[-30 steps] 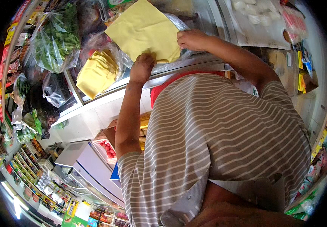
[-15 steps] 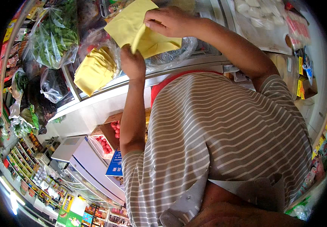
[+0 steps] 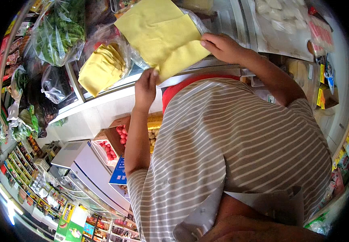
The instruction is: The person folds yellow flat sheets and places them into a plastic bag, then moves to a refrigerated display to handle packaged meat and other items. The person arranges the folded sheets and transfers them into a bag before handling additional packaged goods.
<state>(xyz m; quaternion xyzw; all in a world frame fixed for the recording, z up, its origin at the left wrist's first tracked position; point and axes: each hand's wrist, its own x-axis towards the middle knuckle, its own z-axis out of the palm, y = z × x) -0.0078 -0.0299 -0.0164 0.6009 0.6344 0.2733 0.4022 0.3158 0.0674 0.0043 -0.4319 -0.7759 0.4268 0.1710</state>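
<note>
A large thin yellow tofu sheet (image 3: 162, 30) lies spread out on the counter in front of me, crinkled toward its near edge. My left hand (image 3: 146, 90) pinches its near left corner between thumb and fingers. At the right corner, my right hand (image 3: 224, 47) grips the edge with the thumb on top. Left of the sheet, a folded stack of similar yellow tofu sheets (image 3: 101, 70) sits on a clear plastic bag (image 3: 126, 50). More clear plastic shows from under the spread sheet.
A clear bag of leafy greens (image 3: 57, 36) stands at the far left, with a smaller plastic bag (image 3: 56, 88) nearer. To the right are a white board (image 3: 283, 42) with bagged white pieces and a pink-and-white pack (image 3: 319, 34). Below the counter are boxes of red produce (image 3: 109, 150).
The sheet has gone from partly folded over to spread nearly flat. My right hand has moved right and nearer, to the sheet's right corner; my left hand has come slightly nearer.
</note>
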